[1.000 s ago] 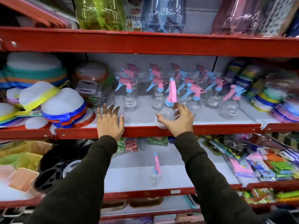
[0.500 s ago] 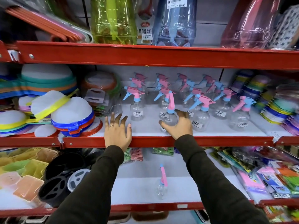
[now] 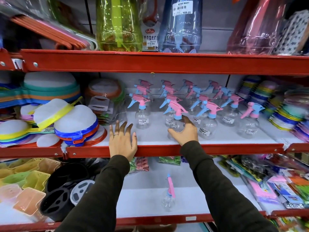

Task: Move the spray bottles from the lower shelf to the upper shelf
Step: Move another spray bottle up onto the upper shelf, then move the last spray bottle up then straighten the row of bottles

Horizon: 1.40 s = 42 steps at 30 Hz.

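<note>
Spray bottle (image 3: pixel 177 121), clear with a pink trigger, is being gripped upright on the upper shelf (image 3: pixel 167 150) by the right hand (image 3: pixel 184 133), fingers curled around its body, among other bottles. One bottle (image 3: pixel 168 196) is left standing on the lower shelf (image 3: pixel 150 220). The left hand (image 3: pixel 122 141) is being rested flat, fingers spread, on the upper shelf's edge.

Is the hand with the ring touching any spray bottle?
Apart. In the head view the left hand lies flat on the upper shelf's edge, with bare shelf showing between its fingers and the nearest spray bottle.
</note>
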{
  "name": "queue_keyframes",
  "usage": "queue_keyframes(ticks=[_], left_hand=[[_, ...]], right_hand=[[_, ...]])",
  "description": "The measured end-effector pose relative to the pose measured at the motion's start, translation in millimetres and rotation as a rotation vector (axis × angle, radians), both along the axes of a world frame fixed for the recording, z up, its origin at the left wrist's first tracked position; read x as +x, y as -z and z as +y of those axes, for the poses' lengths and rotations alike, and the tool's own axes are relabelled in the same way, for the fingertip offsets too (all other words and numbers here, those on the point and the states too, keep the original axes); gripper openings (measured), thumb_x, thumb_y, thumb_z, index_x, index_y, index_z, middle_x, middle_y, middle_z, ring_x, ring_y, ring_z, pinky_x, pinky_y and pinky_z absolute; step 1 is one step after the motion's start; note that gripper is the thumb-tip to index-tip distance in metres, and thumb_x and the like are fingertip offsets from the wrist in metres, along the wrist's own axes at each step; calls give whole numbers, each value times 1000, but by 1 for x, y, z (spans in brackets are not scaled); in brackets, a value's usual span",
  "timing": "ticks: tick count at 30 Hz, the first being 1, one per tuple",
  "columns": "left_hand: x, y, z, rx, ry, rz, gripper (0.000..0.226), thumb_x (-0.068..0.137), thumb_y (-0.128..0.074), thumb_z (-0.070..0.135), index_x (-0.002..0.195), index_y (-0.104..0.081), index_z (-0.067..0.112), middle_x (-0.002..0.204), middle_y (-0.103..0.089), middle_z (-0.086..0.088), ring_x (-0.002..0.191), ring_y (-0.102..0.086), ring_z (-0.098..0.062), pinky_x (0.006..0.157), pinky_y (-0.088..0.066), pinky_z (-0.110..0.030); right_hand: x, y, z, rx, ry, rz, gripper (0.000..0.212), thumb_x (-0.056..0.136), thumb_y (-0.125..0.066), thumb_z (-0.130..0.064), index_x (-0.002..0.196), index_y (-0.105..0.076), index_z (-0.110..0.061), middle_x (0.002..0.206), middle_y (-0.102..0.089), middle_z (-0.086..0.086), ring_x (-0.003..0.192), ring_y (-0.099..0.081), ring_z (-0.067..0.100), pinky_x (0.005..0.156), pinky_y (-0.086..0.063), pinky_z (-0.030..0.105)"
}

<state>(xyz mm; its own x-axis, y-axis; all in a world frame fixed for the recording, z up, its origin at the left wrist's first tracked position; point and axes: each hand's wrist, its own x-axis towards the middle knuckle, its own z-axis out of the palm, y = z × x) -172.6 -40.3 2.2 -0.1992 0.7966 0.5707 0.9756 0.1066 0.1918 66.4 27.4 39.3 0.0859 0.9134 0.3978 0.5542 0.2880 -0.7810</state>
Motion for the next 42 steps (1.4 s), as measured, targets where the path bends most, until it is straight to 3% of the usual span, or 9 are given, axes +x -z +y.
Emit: queue_keyframes(ticks=[2,5,14,21,24,31,35,40,42], left_hand=[[0,0,0,-5,0,1,61,97,-20,43,140,-54,18,151,-49,-8,151,-24,-31,125,-6,-53],[0,0,0,-10,-6,7,60,98,-20,43,141,-54,19,151,-49,-8,151,-24,-31,125,-6,-53],[-1,1,1,-2,-6,11,60,97,-21,43,138,-56,17,148,-52,-9,149,-28,-32,124,-10,-54],[0,1,0,-4,-11,16,60,97,-20,44,138,-56,17,148,-52,-10,149,-29,-32,124,-8,-53],[0,1,1,0,-10,14,60,97,-21,44,139,-55,17,148,-51,-10,149,-28,-32,124,-5,-52],[-1,2,3,19,-4,7,55,98,-26,41,138,-54,16,148,-51,-9,150,-25,-32,123,2,-49],[0,2,3,23,0,-3,54,99,-27,40,139,-54,17,149,-50,-9,151,-23,-31,123,3,-49],[0,3,4,4,-14,12,55,99,-25,41,140,-53,17,150,-49,-8,152,-21,-30,124,2,-51],[-1,3,5,5,-17,20,54,99,-26,40,140,-53,18,150,-49,-8,151,-22,-31,124,2,-51]], right_hand=[[-1,0,-2,1,49,-3,87,64,-85,-46,135,-48,-14,133,-55,13,124,-52,32,106,-46,38],[-4,3,-4,-5,127,-33,82,61,-85,-56,122,-49,-16,122,-52,15,115,-56,36,99,-50,46],[-2,10,5,-29,37,17,76,67,-84,-35,134,-55,-15,127,-62,12,113,-61,29,98,-51,36],[3,13,-13,24,1,110,85,73,-81,-38,145,-38,-21,145,-42,7,136,-41,26,113,-36,33],[3,17,-37,166,34,150,69,74,-79,-36,135,-47,-24,132,-46,1,123,-48,21,105,-45,38],[2,66,-90,297,-33,198,36,74,-70,-18,109,-65,-19,103,-57,-5,83,-55,8,74,-48,23],[12,124,-107,95,-45,157,38,73,-73,-14,107,-61,-27,101,-55,-5,84,-54,11,71,-49,28],[26,199,-116,-438,-111,35,67,73,-82,-22,133,-52,-22,129,-47,-3,121,-48,17,106,-45,36],[23,219,-115,-590,-139,-51,69,69,-83,-25,131,-55,-16,131,-52,3,121,-52,20,107,-45,35]])
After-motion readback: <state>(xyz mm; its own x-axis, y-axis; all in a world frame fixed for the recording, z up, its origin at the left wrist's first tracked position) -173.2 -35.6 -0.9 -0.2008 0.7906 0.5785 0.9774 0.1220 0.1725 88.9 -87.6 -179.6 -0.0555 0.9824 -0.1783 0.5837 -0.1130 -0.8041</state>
